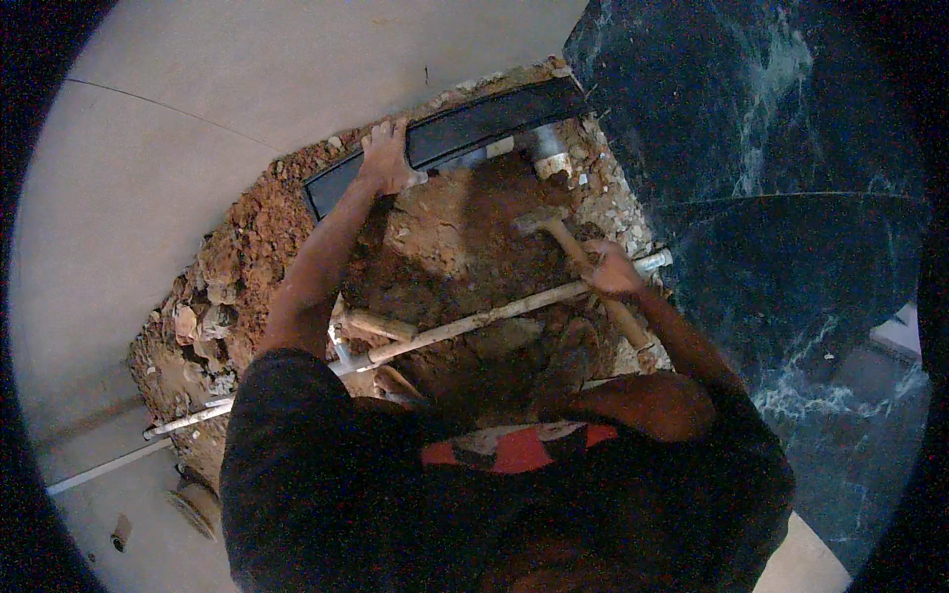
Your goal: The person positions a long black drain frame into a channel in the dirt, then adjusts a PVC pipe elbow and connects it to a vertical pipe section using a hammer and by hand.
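A long dark strip [499,114], apparently a slab or board, lies along the top edge of a dug hole. My left hand [390,158] grips it across its width near the left end, fingers over the upper edge. My right hand [611,267] is closed round the wooden handle of a hammer [539,220], whose head hangs over the soil. Beneath that hand, a long pale pipe [524,309] crosses the hole. A grey pipe end [551,158] protrudes below the strip, and shorter pipes [381,324] sit in the dirt beside my left forearm.
Broken reddish soil and rubble [227,262] line the hole's left side. Pale floor [168,148] borders it above and left, dark veined stone flooring [791,247] on the right. At lower left are a thin white pipe [104,469] and a round fitting [193,504].
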Demonstrator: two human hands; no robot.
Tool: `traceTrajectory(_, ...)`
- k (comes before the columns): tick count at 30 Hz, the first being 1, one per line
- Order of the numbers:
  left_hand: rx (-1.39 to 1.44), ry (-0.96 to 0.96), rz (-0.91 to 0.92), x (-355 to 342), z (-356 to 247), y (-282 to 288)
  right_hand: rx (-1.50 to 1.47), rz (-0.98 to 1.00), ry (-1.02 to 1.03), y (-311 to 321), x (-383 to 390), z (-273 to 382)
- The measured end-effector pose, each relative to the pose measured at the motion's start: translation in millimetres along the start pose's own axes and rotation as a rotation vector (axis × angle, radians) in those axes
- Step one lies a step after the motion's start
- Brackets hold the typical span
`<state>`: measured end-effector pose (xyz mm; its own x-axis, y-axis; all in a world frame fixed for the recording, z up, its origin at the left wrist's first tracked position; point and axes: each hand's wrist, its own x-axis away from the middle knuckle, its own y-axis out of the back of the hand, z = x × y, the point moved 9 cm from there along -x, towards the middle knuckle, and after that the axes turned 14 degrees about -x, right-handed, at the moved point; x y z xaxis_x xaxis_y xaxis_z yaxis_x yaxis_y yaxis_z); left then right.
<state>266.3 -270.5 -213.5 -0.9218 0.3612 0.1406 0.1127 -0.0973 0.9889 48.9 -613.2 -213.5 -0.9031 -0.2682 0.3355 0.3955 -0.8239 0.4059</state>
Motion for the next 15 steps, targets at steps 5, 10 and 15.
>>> traceTrajectory(5,0.001,-0.001,-0.036,1.1,7.7,-6.8,-0.295,0.110,-0.184,-6.4,28.5,-9.7)
traceTrajectory(10,0.006,0.016,-0.096,-1.0,7.4,-7.5,-0.255,-0.030,-0.122,6.7,51.7,22.0)
traceTrajectory(15,0.027,0.052,-0.096,1.2,11.2,-5.8,0.087,-0.114,0.010,14.3,57.4,22.4)
